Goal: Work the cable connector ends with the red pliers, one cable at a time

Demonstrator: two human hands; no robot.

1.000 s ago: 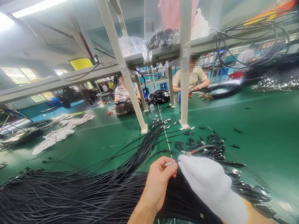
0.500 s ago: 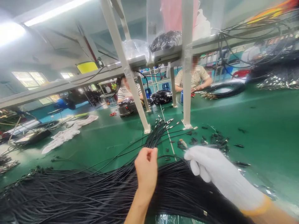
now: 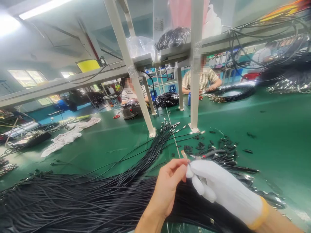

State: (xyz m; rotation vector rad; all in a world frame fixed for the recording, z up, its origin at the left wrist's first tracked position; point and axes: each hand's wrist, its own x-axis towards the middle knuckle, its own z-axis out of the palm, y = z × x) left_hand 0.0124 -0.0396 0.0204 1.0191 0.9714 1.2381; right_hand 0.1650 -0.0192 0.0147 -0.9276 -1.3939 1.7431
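A small connector piece (image 3: 184, 154) with a metallic, brownish end sticks up at the point where my hands meet. My left hand (image 3: 167, 184), bare, pinches there with thumb and forefinger; its fingertips partly hide what is held. Against them press the fingertips of my right hand (image 3: 210, 179), in a white knit glove with a yellow cuff. Under both hands a broad mass of black cables (image 3: 80, 200) spreads across the green table. A thinner bunch of black cables (image 3: 155, 149) runs away from me, ending in silver plugs. Small black plastic pieces (image 3: 224, 145) lie beyond my right hand.
Metal shelf posts (image 3: 194, 81) stand on the green table (image 3: 272, 123), carrying a bagged coil of cable (image 3: 173, 38). A white cloth (image 3: 70, 137) lies left. Two people in striped tops sit across, near a dark machine (image 3: 131, 111) and a coiled cable bundle (image 3: 233, 94).
My left hand has left the thin cable bunch and moved right to meet my right hand. The right hand has shifted slightly left and down with the connector piece.
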